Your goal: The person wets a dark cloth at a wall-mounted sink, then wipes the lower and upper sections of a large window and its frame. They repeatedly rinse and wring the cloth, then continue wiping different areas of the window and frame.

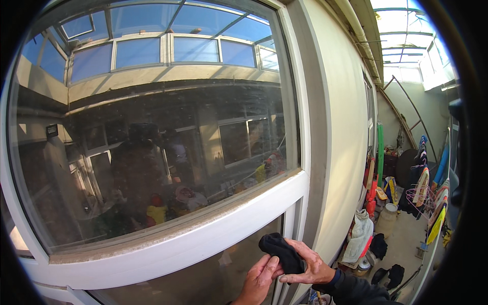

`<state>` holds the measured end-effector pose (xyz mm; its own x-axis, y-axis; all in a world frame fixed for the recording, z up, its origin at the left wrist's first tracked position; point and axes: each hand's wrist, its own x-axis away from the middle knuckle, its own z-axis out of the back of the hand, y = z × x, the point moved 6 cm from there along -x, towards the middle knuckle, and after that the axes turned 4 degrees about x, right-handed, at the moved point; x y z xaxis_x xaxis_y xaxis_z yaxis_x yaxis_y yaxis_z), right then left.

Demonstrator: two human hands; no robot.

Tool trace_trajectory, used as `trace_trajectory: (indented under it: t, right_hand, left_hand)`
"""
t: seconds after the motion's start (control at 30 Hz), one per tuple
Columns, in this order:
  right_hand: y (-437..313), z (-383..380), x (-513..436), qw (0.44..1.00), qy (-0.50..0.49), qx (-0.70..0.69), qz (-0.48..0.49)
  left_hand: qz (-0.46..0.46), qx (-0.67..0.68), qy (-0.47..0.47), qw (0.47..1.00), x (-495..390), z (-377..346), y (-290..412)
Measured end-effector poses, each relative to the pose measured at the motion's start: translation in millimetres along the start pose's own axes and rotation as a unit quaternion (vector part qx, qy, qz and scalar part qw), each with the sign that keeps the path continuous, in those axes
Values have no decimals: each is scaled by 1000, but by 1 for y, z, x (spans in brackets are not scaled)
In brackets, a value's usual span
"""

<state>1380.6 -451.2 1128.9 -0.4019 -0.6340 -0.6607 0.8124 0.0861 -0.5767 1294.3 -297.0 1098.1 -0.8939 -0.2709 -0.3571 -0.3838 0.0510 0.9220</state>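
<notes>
A folded black cloth (281, 251) is held between both hands in front of the lower part of a white-framed window. My left hand (263, 276) pinches its lower left side between thumb and fingers. From the right, my right hand (310, 265) grips the cloth's other side; a dark sleeve covers that wrist. Close behind the hands runs the white crossbar (183, 251) of the frame, its upper ledge brown with dirt. Above it, the large glass pane (183, 152) looks dusty and reflects windows, a roof and a dark figure. The hands do not appear to touch the glass.
A cream wall (343, 126) stretches away to the right. Along its foot stand a milk can (387, 217), a whitish cloth (361, 228) and other clutter. Black items (392, 276) lie on the floor (406, 236). Hangers (419, 190) with clothes hang at the far right.
</notes>
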Motion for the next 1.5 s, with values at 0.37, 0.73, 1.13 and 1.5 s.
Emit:
trace_trajectory:
  t: [0.37,0.73,1.13,1.5]
  right_hand:
    - [-46,74,-46,989,142,-40,-9]
    - [-156,255,-276,804,495,91,316]
    - [-263,201,-473,701,492,409,314]
    - [-271,199,-462,712,457,356,397]
  left_hand:
    - [-106,-4,-60,993,44,17,71]
    - [-466,-379,301,741,122,97,153]
    - [-476,-471,234,705,119,108,162]
    - [-455,-463,252,718,125,104,166]
